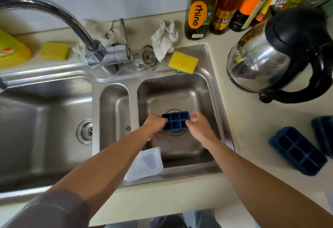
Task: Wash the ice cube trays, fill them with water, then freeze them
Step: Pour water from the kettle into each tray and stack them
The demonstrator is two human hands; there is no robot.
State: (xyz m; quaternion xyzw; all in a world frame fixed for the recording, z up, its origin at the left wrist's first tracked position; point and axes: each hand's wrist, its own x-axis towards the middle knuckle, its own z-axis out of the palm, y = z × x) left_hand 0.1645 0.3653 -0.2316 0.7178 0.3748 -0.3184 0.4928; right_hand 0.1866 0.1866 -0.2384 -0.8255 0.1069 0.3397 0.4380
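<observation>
Dark blue ice cube tray (175,121), six pockets facing up, clamped at both short ends: left hand (155,125) curled round the nine o'clock end, right hand (199,128) pinching the three o'clock end between thumb and fingers. Sits low inside the right basin (203,90) of a steel sink, directly above the round drain (174,134); touching the basin floor or not, impossible to tell.

No running water in sight. Tap (54,9) arching away toward nine o'clock, spout end over the large left basin (45,119), well apart from the tray. For rinsing, probably a swing of the spout or a carry across needed; with one hand off, risk of the tray tilting, sagging if soft, and dropping onto the drain.

Clear plastic box (146,164) leaning at seven o'clock against the front rim of the right basin, just beside the left forearm. Easy to knock flat with a careless arm.

Yellow sponge (183,62) on the sink rim at twelve o'clock, white cloth (164,40) and loose metal strainer (148,55) just behind. Fetching the sponge: also a one-handed hold, wet fingers, possible slip.

Second blue tray (297,151) on the counter at four o'clock, a third tray (324,134) partly cut off at three o'clock; washed or not, unclear. Steel electric kettle (279,56) at two o'clock, near the basin: with a hard jet into the pockets, likely splash over the counter and toward the kettle base. Bottles (201,7) along the wall at one o'clock.
</observation>
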